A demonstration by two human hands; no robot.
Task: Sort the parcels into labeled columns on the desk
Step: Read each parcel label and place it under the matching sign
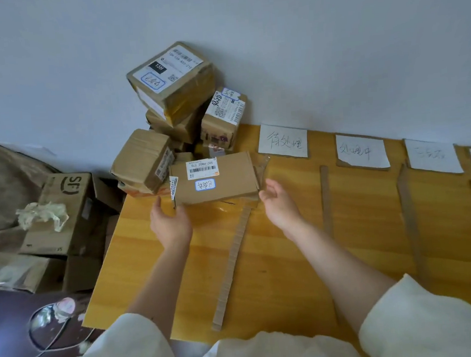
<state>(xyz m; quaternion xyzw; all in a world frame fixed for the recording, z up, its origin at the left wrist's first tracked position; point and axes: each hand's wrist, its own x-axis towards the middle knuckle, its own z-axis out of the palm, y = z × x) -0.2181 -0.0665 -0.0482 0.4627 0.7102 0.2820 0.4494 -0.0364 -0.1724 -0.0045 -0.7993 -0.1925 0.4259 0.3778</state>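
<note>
Both hands' fingers apart, left hand [171, 225] touching parcel [214, 178] labelled "S07-P802 T70", right hand [280, 203] beside

Wooden desk [277, 259] with parcels [172, 110], labels [283, 140], strips [232, 266]

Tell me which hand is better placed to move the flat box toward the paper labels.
Probably the left hand: it already touches the flat box at its left edge and could push it rightward toward the paper labels. The right hand is open beside the box, apparently not touching it.
</note>
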